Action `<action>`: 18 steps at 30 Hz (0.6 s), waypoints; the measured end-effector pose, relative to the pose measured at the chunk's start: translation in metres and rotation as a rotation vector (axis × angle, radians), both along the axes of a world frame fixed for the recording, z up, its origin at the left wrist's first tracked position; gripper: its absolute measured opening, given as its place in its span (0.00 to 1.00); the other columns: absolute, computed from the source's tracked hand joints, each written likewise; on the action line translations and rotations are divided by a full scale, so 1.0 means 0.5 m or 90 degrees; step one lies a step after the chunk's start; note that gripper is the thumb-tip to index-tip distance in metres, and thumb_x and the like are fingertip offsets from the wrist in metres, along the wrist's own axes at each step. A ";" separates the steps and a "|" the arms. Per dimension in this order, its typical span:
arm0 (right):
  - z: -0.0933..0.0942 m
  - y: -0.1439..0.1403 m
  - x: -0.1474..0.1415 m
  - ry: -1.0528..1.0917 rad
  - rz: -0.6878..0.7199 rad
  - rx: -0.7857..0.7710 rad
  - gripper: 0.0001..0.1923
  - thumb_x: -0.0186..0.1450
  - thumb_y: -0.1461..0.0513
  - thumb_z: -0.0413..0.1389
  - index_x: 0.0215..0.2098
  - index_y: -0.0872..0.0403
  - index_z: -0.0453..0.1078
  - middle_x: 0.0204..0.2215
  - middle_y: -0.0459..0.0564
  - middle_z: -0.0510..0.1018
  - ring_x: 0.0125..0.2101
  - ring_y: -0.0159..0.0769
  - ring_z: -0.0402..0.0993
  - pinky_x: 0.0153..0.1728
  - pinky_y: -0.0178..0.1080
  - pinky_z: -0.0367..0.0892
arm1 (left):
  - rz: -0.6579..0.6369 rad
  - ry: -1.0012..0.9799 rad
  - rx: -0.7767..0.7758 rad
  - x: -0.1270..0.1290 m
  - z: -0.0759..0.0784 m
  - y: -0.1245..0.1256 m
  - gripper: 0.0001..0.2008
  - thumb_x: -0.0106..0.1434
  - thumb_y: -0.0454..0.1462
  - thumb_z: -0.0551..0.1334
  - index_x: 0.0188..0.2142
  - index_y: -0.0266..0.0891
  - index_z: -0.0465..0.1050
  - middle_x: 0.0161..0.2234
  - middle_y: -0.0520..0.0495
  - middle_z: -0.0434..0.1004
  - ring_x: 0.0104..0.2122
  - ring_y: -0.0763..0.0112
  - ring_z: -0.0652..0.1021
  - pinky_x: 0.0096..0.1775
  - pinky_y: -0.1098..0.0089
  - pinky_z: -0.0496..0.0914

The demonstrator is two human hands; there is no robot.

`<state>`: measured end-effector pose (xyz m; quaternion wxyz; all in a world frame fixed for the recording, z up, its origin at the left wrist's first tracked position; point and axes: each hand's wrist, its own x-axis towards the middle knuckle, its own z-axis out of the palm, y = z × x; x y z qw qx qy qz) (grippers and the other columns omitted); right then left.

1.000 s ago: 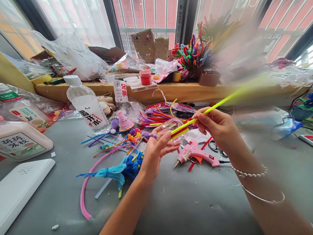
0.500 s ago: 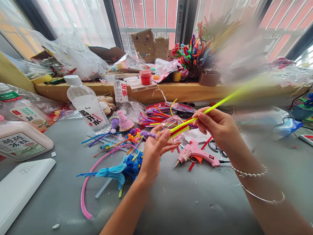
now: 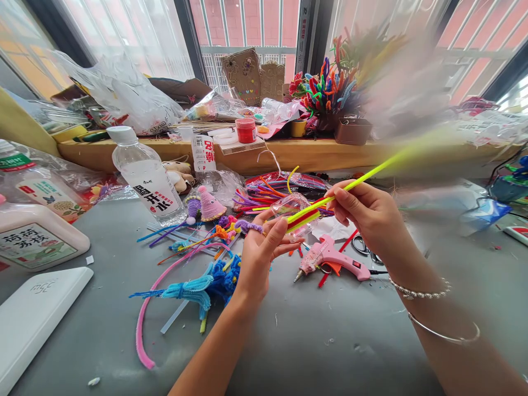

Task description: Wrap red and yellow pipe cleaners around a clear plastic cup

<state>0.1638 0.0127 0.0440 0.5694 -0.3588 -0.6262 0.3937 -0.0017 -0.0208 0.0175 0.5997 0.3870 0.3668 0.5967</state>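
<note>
the left hand (image 3: 259, 256) curls its fingers round one clear plastic piece (image 3: 291, 212), held above the grey table (image 3: 330, 341). the right hand (image 3: 367, 217) pinches one yellow-green stem (image 3: 363, 179) between thumb and fingers; the stem slants down across the plastic piece, with one red stem (image 3: 303, 218) lying along its lower end. its far end is blurred. two bracelets (image 3: 421, 291) circle the right wrist. on the table just beyond the hands lie one pink glue gun (image 3: 330, 256), one pair of scissors (image 3: 365, 247) and one water bottle (image 3: 144, 176).
</note>
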 end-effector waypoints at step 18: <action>-0.002 0.002 0.001 -0.010 -0.027 -0.029 0.12 0.59 0.53 0.53 0.28 0.54 0.69 0.20 0.43 0.68 0.18 0.23 0.59 0.18 0.31 0.56 | 0.001 0.028 -0.003 -0.007 -0.009 0.005 0.29 0.52 0.43 0.62 0.52 0.39 0.55 0.45 0.41 0.67 0.32 0.68 0.77 0.35 0.67 0.73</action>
